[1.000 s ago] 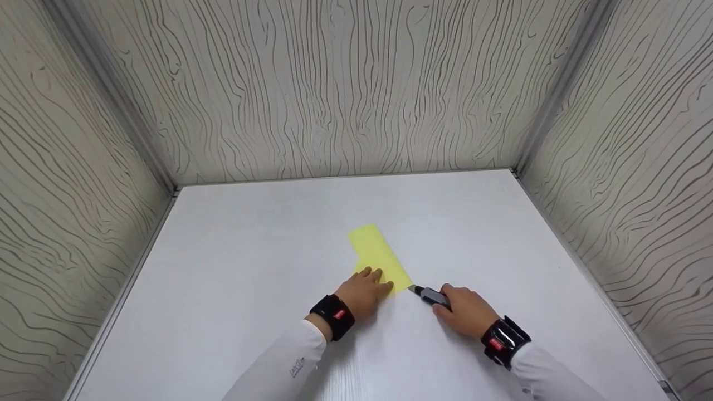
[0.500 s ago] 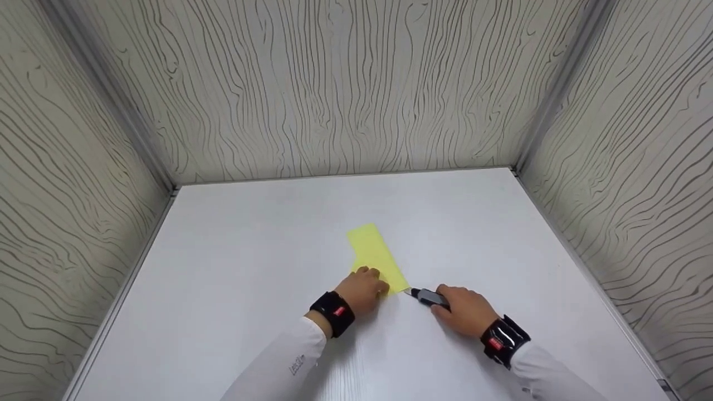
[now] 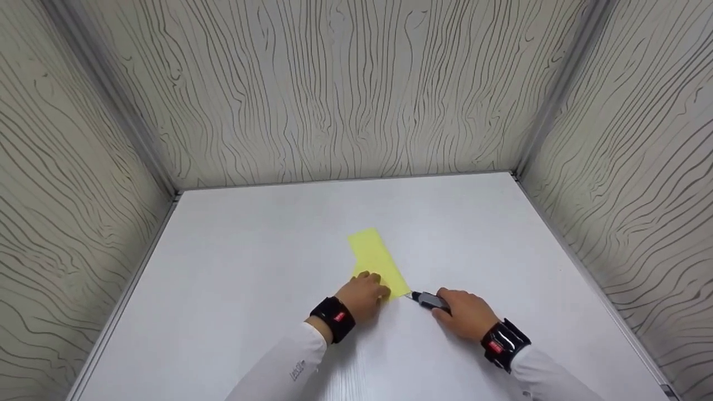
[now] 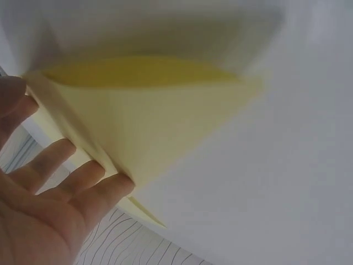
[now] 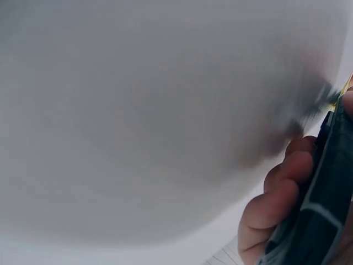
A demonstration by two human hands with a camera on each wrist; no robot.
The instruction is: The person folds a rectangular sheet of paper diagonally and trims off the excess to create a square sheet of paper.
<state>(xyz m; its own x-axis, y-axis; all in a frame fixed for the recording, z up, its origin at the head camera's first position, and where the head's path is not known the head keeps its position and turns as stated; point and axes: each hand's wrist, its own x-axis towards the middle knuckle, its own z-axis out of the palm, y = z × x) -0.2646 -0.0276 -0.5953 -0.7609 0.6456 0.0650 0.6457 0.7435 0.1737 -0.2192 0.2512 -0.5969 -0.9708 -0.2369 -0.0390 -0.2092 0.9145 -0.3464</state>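
Observation:
A sheet of yellow paper (image 3: 372,253) lies on the white tabletop, with a notch on its left side. My left hand (image 3: 362,296) rests on its near part, fingers bent and fingertips pressing the paper. In the left wrist view the near edge of the paper (image 4: 160,121) bulges up off the table beneath the palm. My right hand (image 3: 467,313) grips a grey-and-black utility knife (image 3: 431,301). Its blade points left and meets the paper's near right corner; whether it is under or against the edge, I cannot tell. The right wrist view shows fingers curled round the handle (image 5: 325,193).
The white table (image 3: 250,239) is bounded by wood-grain panels at the back (image 3: 345,100), left and right. Grey metal posts (image 3: 548,117) stand at the back corners. Both wrists wear black bands (image 3: 333,318).
My left fingers, spread flatter on the paper before, have drawn in and bent. The knife's blade has shifted slightly at the paper's corner. The paper has hardly moved.

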